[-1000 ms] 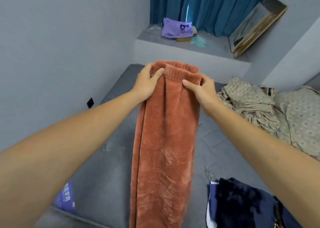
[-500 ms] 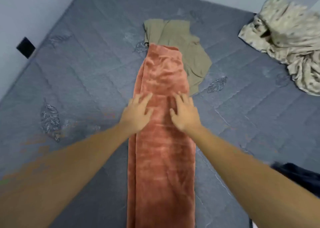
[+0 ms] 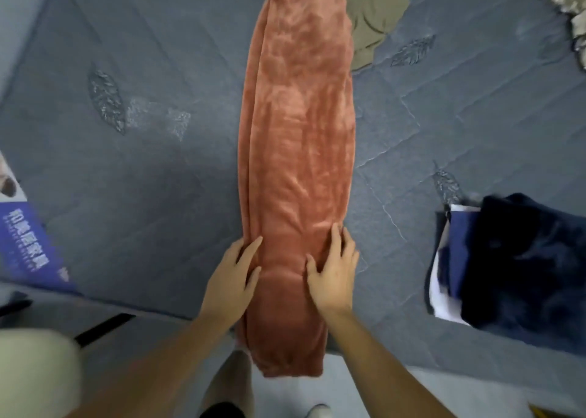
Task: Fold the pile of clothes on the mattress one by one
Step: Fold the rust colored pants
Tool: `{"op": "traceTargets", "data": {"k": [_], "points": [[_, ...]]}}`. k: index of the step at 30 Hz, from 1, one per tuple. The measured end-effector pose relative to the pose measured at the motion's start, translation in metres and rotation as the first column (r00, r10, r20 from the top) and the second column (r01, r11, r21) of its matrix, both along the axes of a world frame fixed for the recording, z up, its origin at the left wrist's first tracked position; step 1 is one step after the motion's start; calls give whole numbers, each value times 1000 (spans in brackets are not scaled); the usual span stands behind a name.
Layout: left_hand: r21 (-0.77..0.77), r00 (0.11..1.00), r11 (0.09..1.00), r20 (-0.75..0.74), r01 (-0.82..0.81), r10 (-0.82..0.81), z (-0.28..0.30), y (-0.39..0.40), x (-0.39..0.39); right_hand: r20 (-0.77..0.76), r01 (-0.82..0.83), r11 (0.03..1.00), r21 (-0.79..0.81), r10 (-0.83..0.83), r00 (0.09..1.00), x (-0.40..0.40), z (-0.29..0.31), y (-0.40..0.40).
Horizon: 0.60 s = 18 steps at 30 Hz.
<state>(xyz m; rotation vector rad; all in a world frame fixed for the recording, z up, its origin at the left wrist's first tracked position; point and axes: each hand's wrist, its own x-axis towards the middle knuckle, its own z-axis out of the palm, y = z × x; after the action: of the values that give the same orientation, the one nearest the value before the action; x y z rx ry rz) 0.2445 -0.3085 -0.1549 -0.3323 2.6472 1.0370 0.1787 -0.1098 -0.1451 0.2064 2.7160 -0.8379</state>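
Rust-orange fleece trousers (image 3: 301,125) lie folded lengthwise in a long strip down the grey mattress (image 3: 142,170); their cuffs hang over the near edge. My left hand (image 3: 231,278) rests flat on the strip's left edge near the cuffs, fingers spread. My right hand (image 3: 333,275) lies flat on the strip's right side, fingers apart. Neither hand grips the cloth. An olive garment (image 3: 371,11) lies partly under the trousers' far end. A dark navy pile of clothes (image 3: 513,268) sits at the right.
A patterned beige sheet (image 3: 567,2) is bunched at the far right corner. A purple label (image 3: 25,246) marks the mattress's left near edge. Below the near edge I see floor and my feet (image 3: 317,411).
I held the trousers up by the waistband, then laid them on the mattress. Both hands have slid along the strip from its middle down toward the cuffs, pressing flat. My view has tilted downward.
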Motion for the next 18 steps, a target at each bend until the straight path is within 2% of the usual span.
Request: {"op": "traceTargets", "data": {"k": [2, 4, 6, 9, 12, 15, 16, 18], "points": [[23, 996, 996, -14, -82, 83, 5, 18, 27, 73, 168, 975, -146, -158, 985, 24, 4, 8], [125, 971, 963, 43, -240, 236, 11, 38, 50, 188, 293, 913, -285, -246, 951, 44, 7, 14], [263, 906, 867, 125, -423, 404, 16, 56, 73, 290, 367, 854, -368, -269, 918, 67, 6, 22], [369, 773, 683, 213, -630, 598, 9, 76, 110, 348, 315, 864, -392, -177, 920, 104, 3, 37], [385, 745, 642, 264, -664, 613, 0, 93, 149, 358, 260, 866, -426, -102, 928, 135, 1, 50], [502, 686, 517, 240, -693, 687, 11, 108, 170, 324, 206, 857, -473, -48, 945, 155, 1, 64], [531, 680, 501, 212, -683, 702, 17, 110, 172, 321, 211, 848, -487, -51, 946, 158, 4, 67], [570, 722, 544, 133, -616, 679, 32, 113, 176, 306, 211, 802, -559, -38, 951, 162, 15, 71]]}}
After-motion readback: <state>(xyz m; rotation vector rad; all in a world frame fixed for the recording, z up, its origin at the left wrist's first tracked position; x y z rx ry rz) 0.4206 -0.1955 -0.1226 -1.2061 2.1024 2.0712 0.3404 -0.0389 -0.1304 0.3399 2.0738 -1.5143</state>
